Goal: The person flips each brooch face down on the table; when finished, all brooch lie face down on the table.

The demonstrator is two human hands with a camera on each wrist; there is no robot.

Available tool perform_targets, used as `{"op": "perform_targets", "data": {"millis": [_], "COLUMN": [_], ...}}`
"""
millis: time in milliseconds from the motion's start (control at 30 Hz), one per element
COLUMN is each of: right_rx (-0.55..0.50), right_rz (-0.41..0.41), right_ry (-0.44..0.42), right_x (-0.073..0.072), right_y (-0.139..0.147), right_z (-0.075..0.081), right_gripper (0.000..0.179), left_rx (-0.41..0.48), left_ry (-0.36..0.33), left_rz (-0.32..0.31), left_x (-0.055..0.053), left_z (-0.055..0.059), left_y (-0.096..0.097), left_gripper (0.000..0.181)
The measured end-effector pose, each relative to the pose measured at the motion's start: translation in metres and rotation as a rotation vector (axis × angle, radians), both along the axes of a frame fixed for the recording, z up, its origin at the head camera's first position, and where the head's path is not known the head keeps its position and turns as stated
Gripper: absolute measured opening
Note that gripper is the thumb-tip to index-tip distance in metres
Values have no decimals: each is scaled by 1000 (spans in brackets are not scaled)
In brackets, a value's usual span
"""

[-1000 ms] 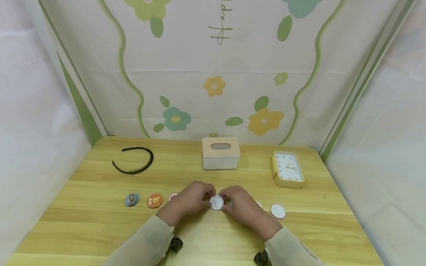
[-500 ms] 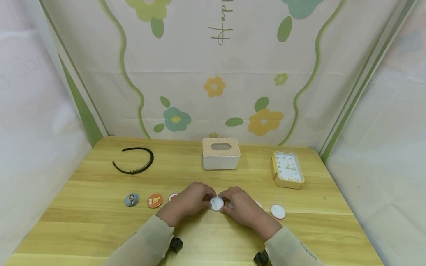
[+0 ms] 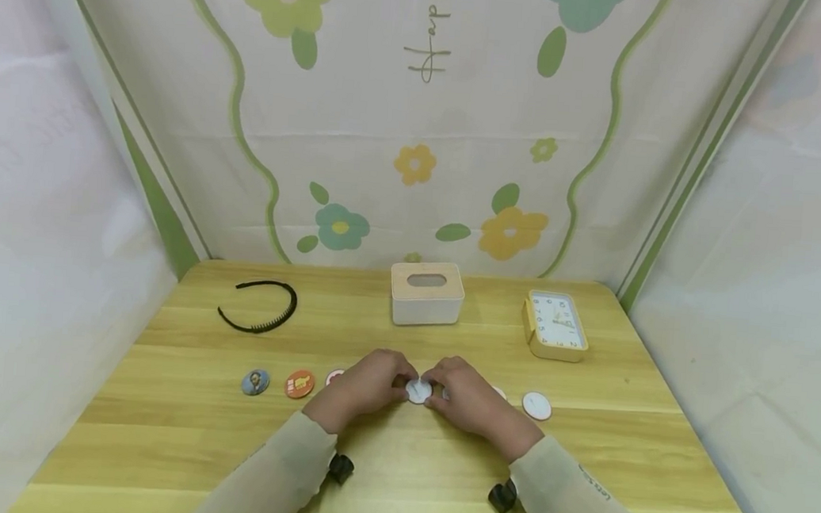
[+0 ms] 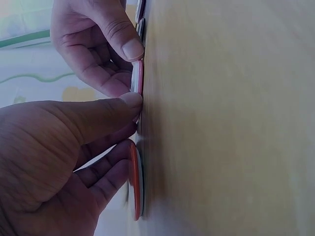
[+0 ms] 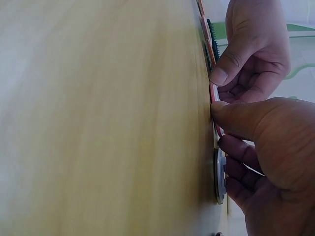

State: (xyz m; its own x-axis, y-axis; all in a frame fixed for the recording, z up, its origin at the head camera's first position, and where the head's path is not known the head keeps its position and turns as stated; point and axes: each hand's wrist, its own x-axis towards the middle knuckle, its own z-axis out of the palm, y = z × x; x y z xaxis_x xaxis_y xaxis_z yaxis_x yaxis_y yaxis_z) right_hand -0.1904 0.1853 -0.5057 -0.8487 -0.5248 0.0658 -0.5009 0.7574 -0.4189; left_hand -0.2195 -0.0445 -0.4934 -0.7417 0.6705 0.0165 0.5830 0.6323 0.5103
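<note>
A round pin badge [image 3: 418, 391] lies back side up at the middle of a row of badges, its whitish back showing. My left hand [image 3: 371, 382] pinches its left edge between thumb and fingers. From the other side, my right hand [image 3: 467, 394] pinches the right edge. Both thumbs meet the rim close to the tabletop in the left wrist view, where the badge [image 4: 138, 77] appears edge-on. Beside the left fingers stands an orange-rimmed badge [image 4: 134, 184]. Under the right fingers, a badge with a pale back [image 5: 220, 177] shows in the right wrist view.
Left in the row are a blue badge [image 3: 255, 382], an orange badge [image 3: 299, 384] and a partly covered red-and-white badge [image 3: 334, 376]. A white-backed badge [image 3: 537, 406] ends the row. Behind are a black headband [image 3: 285, 311], a tissue box [image 3: 426, 309] and a yellow clock [image 3: 556, 326].
Both hands keep their grip on the badge at nearly the same place. Only the head view has shifted slightly.
</note>
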Motion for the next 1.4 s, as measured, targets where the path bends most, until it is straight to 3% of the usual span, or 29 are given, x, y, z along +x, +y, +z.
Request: {"op": "perform_targets", "data": {"millis": [467,567,733,900,1133,1400], "right_rx": [0,6,19,24,23,13], "right_rz": [-6,-14,-22,-24,-25,-19], "right_ry": [3,3,5,0,13,6], "right_x": [-2,-2,-1,-1,-2,0], "right_y": [-2,-3,-4,-4,-3,-4], "right_z": [1,3,4,2,0,-1], "right_gripper": [31,32,35,37,38,37], "left_rx": [-30,-14,5,-15,4,0], "left_ry": [86,57,-18,-14,-36,-60], "left_rz": [-22,2,102,163,178,187], "left_x": [-1,-2,2,5,6,9], "left_z": [1,1,5,5,4,4], "left_y": [0,-3,-22,-45,-60,-59], "left_gripper": [9,12,33,40,30,24]}}
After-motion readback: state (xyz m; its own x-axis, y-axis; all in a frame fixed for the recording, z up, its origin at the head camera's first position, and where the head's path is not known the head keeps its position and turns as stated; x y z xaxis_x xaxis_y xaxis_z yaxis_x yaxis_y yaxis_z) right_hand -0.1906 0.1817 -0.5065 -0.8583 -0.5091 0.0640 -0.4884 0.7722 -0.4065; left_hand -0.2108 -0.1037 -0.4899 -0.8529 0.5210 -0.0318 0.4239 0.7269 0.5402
